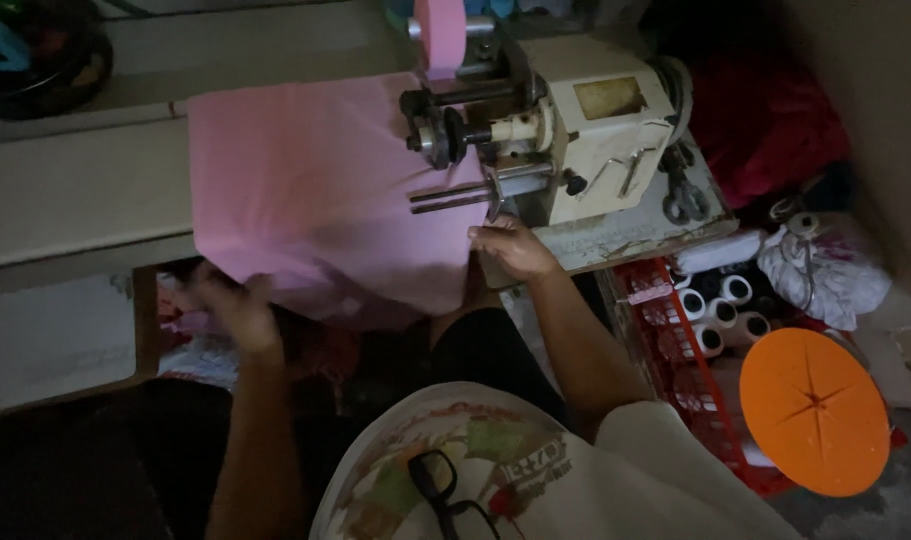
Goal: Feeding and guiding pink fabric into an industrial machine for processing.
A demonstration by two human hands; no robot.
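Observation:
A pink cloth (316, 180) lies spread over the pale table (66, 190) and hangs over its front edge. My left hand (231, 305) is blurred at the cloth's lower left edge and seems to grip it there. My right hand (511, 248) holds the cloth's right edge, just under the metal rods of a cream sewing machine (596, 130). A pink spool (441, 35) stands on top of the machine.
A red plastic basket (676, 350) with several white thread spools sits at the right, beside an orange disc (814, 410). Scissors (684, 195) lie on the machine's base. Glasses (441, 485) hang from my shirt. Red fabric is piled at the back right.

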